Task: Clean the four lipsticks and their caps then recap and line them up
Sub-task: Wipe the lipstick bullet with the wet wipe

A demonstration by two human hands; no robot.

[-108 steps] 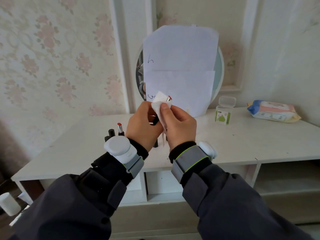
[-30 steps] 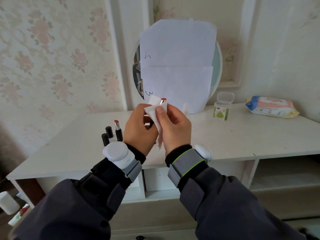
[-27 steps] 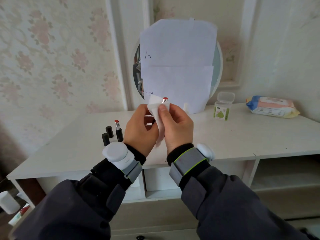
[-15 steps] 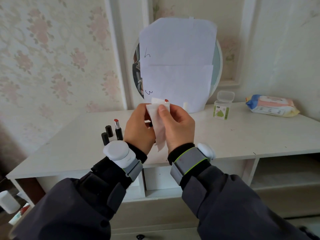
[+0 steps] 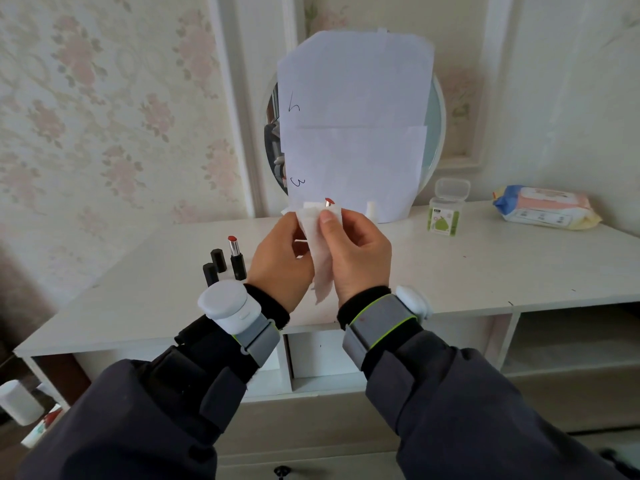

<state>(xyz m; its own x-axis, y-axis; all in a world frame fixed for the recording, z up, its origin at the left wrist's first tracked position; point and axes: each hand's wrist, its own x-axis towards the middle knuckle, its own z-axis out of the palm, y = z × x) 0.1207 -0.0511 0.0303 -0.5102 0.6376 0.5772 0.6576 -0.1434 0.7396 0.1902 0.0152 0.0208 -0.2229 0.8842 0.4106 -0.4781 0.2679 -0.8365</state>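
The left hand point(image 5: 280, 258) has a clenched grip on an uncapped lipstick point(image 5: 329, 201), raised above the surface point(image 5: 485, 271); the right hand point(image 5: 356, 251) pinches a wipe point(image 5: 320, 244) around it. The lipstick is probably light, stiff-cased, with a soft smearable tip; best held by the barrel.

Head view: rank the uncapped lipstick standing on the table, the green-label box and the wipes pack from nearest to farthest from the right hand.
From the right hand:
1. Green-label box, just to its right, near the mirror.
2. Uncapped lipstick, to the left, past the left hand; close to the box's distance, so the order of these two is uncertain.
3. Wipes pack, far right by the wall, clearly farthest.
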